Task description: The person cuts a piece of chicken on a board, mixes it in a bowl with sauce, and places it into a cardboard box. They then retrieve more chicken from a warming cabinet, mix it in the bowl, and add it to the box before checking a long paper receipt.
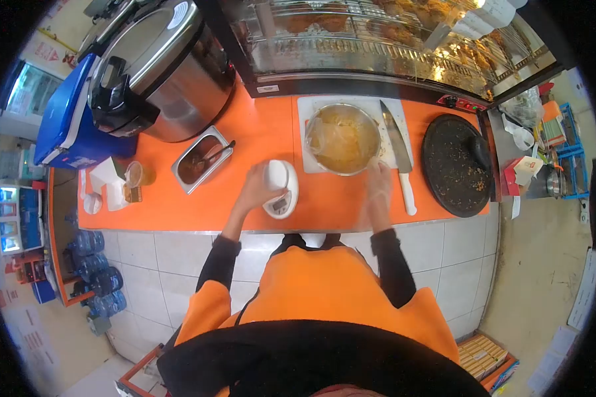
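On the orange counter stands a white kitchen scale (281, 206) with a small white cup (276, 175) over its top. My left hand (255, 190) is closed around the left side of the cup. A metal bowl (343, 140) with yellowish food and what looks like clear plastic in it rests on a white cutting board (308, 106). My right hand (378, 188), in what looks like a clear glove, is at the bowl's lower right edge; its fingers are blurred. A knife (397, 142) with a white handle lies to the right of the bowl.
A metal tray (185, 181) with dark sauce and a spoon is left of the scale. Behind it stands a large steel cooker (172, 79) beside a blue cooler (69, 116). A round black lid (444, 172) lies at right. A glass display case (351, 85) lines the back.
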Action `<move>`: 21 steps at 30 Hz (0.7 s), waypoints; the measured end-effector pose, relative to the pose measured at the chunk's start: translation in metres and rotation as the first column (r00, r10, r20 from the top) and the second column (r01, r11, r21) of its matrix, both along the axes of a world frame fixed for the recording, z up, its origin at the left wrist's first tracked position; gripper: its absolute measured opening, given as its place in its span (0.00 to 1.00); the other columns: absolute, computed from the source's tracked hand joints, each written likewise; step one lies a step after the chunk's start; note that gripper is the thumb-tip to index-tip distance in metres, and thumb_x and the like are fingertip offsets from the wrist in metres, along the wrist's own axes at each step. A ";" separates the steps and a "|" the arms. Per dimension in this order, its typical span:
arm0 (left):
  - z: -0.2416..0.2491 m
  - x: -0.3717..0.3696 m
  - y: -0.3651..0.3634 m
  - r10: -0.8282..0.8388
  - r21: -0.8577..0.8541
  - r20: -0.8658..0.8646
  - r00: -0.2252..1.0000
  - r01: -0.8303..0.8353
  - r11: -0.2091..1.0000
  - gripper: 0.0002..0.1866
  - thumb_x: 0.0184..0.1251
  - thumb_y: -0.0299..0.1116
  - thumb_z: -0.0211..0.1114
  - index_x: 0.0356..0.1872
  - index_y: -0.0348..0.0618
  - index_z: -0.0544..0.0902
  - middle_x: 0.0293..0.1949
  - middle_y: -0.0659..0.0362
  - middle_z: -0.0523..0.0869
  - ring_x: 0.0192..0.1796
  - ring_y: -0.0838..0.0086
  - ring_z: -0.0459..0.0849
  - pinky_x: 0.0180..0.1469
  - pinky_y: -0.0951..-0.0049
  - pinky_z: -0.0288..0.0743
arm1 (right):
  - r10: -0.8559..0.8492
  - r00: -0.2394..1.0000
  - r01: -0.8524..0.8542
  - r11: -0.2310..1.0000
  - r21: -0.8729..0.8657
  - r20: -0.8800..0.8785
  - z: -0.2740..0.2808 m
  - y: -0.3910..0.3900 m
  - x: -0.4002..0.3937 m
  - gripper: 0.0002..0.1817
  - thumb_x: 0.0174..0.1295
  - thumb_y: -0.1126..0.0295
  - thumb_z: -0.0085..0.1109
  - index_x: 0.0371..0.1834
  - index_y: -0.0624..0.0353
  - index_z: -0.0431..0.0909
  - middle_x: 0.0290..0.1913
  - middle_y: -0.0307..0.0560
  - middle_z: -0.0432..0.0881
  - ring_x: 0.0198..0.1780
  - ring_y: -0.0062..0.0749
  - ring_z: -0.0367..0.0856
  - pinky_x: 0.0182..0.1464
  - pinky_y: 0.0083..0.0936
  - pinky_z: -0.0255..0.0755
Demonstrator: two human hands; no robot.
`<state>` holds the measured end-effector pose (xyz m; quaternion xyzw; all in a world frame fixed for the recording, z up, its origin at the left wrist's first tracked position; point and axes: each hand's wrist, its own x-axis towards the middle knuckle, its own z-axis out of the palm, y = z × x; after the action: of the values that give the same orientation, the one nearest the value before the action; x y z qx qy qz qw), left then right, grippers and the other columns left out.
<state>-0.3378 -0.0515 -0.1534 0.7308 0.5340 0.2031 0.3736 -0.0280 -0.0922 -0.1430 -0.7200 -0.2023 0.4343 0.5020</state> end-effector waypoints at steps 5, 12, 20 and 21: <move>-0.017 0.025 0.011 0.082 0.214 -0.376 0.923 0.001 0.977 0.53 0.25 0.44 0.80 0.60 0.37 0.64 0.58 0.45 0.66 0.61 0.48 0.63 0.57 0.50 0.64 | 0.033 0.984 -0.044 0.997 -0.060 -0.173 0.001 0.017 -0.013 0.17 0.64 0.61 0.48 0.48 0.62 0.61 0.37 0.50 0.76 0.29 0.29 0.78 0.27 0.22 0.76; -0.039 0.026 0.016 0.096 0.279 -0.363 0.927 0.010 0.960 0.55 0.24 0.47 0.79 0.61 0.37 0.62 0.60 0.46 0.64 0.63 0.52 0.61 0.55 0.47 0.63 | 0.196 0.956 -0.182 0.980 0.083 -0.218 -0.009 0.017 -0.035 0.19 0.66 0.61 0.45 0.52 0.64 0.58 0.45 0.55 0.75 0.35 0.33 0.81 0.26 0.21 0.79; -0.065 -0.047 -0.027 0.694 -0.169 0.468 0.547 -0.716 0.678 0.28 0.61 0.32 0.59 0.62 0.40 0.62 0.55 0.52 0.72 0.56 0.67 0.72 0.55 0.66 0.68 | 0.400 0.852 -0.446 0.892 -0.068 -0.337 0.031 0.016 -0.108 0.18 0.66 0.56 0.46 0.51 0.56 0.61 0.45 0.47 0.75 0.39 0.28 0.78 0.40 0.27 0.77; -0.054 -0.052 -0.028 0.711 -0.234 0.522 0.472 -0.722 0.651 0.26 0.62 0.31 0.57 0.61 0.41 0.62 0.54 0.54 0.73 0.54 0.69 0.72 0.54 0.68 0.68 | 0.413 0.847 -0.455 0.889 -0.053 -0.334 0.028 0.015 -0.114 0.19 0.67 0.57 0.46 0.52 0.57 0.61 0.45 0.48 0.74 0.38 0.28 0.78 0.40 0.27 0.77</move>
<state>-0.3896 -0.0797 -0.2070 0.3465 0.6495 0.5540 0.3888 -0.1416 -0.0771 -0.1147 -0.6082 -0.2489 0.6576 0.3684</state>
